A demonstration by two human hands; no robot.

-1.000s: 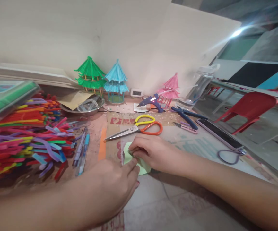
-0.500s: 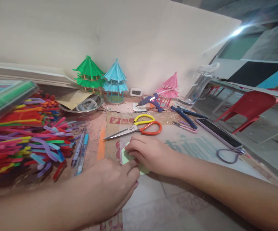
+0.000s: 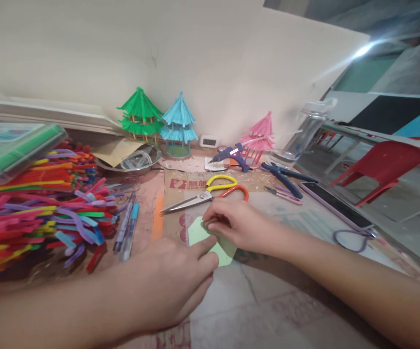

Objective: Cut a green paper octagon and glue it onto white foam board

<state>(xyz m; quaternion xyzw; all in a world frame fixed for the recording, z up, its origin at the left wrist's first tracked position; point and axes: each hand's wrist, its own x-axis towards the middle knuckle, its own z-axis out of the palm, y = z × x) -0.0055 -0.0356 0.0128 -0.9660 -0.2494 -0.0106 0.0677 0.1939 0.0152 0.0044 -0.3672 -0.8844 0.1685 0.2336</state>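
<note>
Straight ahead at twelve o'clock, a pale wall (image 3: 210, 58). In front, stretching from nine round to three, a pink table (image 3: 146, 194) with a printed sheet (image 3: 224, 310) spread towards six. At two, beyond the table, a red chair (image 3: 388, 162). Between nine and ten, a big heap of fuzzy craft wires (image 3: 50, 223) in many colours; at ten, tilted over the far part of the heap, a clear box (image 3: 21, 150) with green inside. Between one and two, near the wall, a clear bottle (image 3: 306, 133).

Left hand (image 3: 173, 276), between seven and eight: lies palm down, forefinger out onto light green paper (image 3: 224, 252), other fingers loosely bent; thumb hidden, so impossible to tell wide from narrow. Right hand (image 3: 235, 225), at two: bends over the paper's far side, thumb and forefinger narrow, tips pinched close together; too blurred to tell of anything held between.

Between ten and eleven, a metal bowl (image 3: 146, 167). At eleven, a green tower (image 3: 140, 114), with a blue tower (image 3: 179, 126) just beside; at one, a pink tower (image 3: 261, 135). At twelve, just past the paper, scissors (image 3: 199, 198) with yellow and orange handles. Between twelve and one, a purple glue gun (image 3: 235, 155). Between one and two, blue pliers (image 3: 286, 182). Between two and three, a phone (image 3: 337, 206). At the dial's centre, partly covered by both hands, the light green paper. At nine, pens (image 3: 126, 232); at ten, an orange strip (image 3: 157, 218).
</note>
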